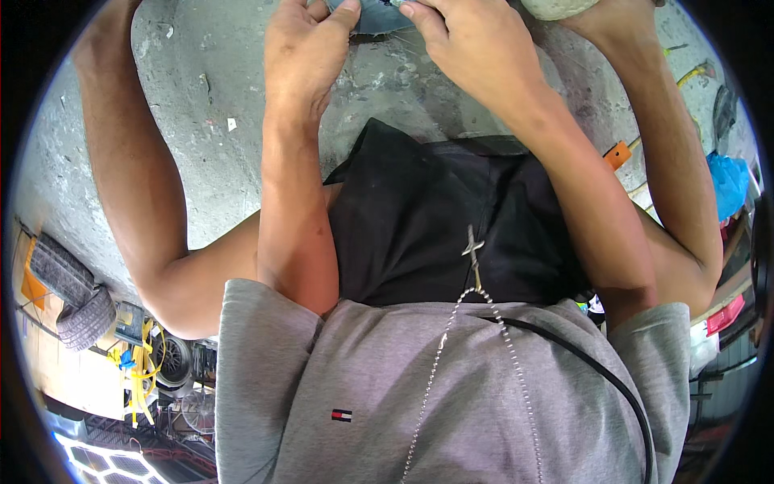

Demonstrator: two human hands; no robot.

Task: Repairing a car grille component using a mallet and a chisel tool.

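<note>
At the top edge, a grey-blue piece with a curved lower rim (pixel 380 24) lies between my two hands, with a small black patch on it. What it is I cannot make out, as most of it is outside the picture. My left hand (pixel 310 50) grips its left side, thumb on top. From the right, my right hand (pixel 477 47) is closed at its other side, with the thumb tip by the black patch. The other fingertips of both hands are hidden or cut off.
My bent bare legs (pixel 121 153) flank the work on the grey, scuffed concrete floor (pixel 214 137). A pale rounded object (pixel 558 6) touches my right foot. An orange piece (pixel 617 155) and blue plastic bag (pixel 728 184) lie right; tyres (pixel 85 316) stand left. A necklace and black cable cross my shirt.
</note>
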